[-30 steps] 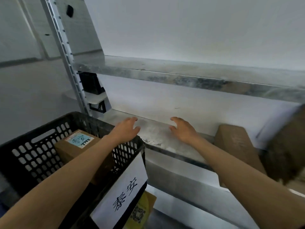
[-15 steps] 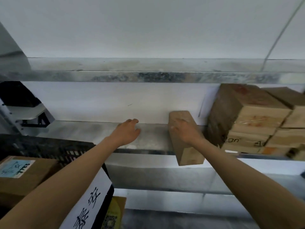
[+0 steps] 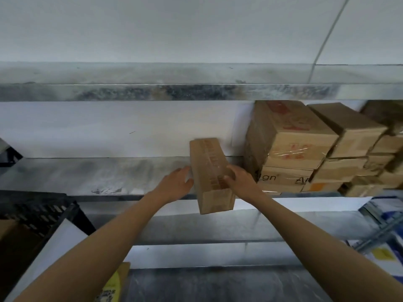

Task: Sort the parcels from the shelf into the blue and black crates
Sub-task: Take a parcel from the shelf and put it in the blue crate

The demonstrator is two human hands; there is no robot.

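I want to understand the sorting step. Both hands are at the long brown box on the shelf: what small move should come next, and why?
Probably close both hands and draw the long brown box off the shelf. The right hand already lies on its right side, the left hand is open at its left side, and the box's near end overhangs the shelf edge.

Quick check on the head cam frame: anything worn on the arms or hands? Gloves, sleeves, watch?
Nothing visible. The left hand and right hand are bare, without gloves or rings. Both forearms are uncovered up to the frame edge, with no sleeve, watch or wristband in view.
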